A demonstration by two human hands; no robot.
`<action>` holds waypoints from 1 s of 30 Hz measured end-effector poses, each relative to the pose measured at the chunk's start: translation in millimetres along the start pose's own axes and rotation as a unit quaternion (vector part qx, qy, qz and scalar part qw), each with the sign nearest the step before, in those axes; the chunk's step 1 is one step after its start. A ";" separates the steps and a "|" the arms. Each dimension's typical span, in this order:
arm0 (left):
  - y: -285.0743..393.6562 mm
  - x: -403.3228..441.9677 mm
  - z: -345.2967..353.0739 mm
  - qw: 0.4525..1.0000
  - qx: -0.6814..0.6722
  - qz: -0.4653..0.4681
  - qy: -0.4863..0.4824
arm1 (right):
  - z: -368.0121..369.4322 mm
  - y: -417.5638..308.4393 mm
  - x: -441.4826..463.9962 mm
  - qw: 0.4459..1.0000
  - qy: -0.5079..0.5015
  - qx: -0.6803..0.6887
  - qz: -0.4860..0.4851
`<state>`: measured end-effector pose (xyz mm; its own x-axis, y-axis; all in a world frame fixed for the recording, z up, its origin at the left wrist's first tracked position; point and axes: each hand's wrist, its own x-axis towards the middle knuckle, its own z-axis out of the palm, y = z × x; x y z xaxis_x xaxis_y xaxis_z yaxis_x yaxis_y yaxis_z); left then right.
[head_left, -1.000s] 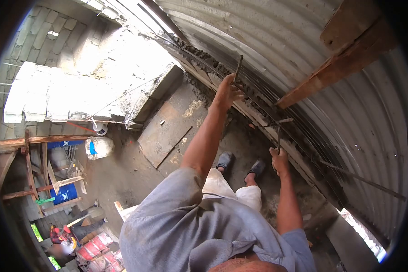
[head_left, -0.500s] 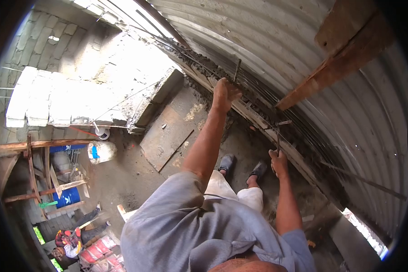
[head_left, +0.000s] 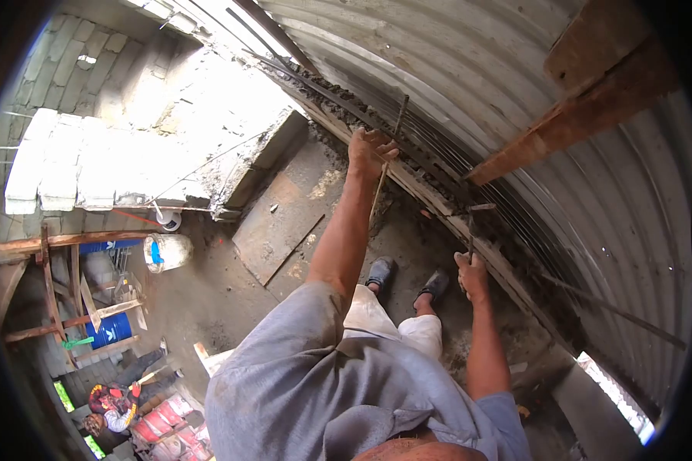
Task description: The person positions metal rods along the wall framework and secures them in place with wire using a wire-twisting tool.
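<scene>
My left hand [head_left: 370,150] is at the upper edge of a long mortar-covered wall form [head_left: 430,196], its fingers curled round the top of a thin pale strip [head_left: 378,188] that hangs down. Just beyond those fingers a short upright bar [head_left: 401,115] sticks up from the form. Lower and to the right, my right hand [head_left: 471,275] is closed round the handle of a hammer-like tool [head_left: 482,207], its head close to the form's edge. Long thin metal bars [head_left: 454,165] lie along the form.
Corrugated metal sheeting [head_left: 438,61] rises behind the form, with a wooden beam [head_left: 561,127] against it. A flat board [head_left: 277,227] lies on the floor. At left are a white bucket [head_left: 168,252], a blue drum [head_left: 109,329] and a seated person [head_left: 115,401].
My left hand has moved left, away from the upright bar, and the pale strip now shows below it. My right hand stays nearly in place with the tool.
</scene>
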<state>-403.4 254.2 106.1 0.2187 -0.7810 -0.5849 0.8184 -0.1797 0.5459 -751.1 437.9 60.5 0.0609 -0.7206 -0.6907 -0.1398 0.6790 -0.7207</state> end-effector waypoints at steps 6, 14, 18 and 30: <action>1.9 17.9 -38.4 0.924 0.191 0.236 -0.233 | 1.2 3.4 1.6 0.999 -0.012 0.014 -0.030; 21.6 -83.0 68.2 0.980 0.064 0.025 -0.186 | 6.3 3.5 -4.9 0.999 0.035 -0.007 -0.017; 13.8 -95.5 86.2 0.973 0.079 0.058 -0.208 | 8.5 6.6 -4.7 0.995 0.055 -0.054 -0.058; 5.9 -138.1 122.6 0.882 0.319 0.348 0.001 | 13.6 18.1 2.1 0.979 0.115 -0.153 -0.075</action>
<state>-494.0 287.7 263.6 0.5513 -0.8340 0.0236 0.0203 0.0417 0.9989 -740.0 450.6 45.2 -0.1168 -0.8450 -0.5218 -0.4387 0.5153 -0.7362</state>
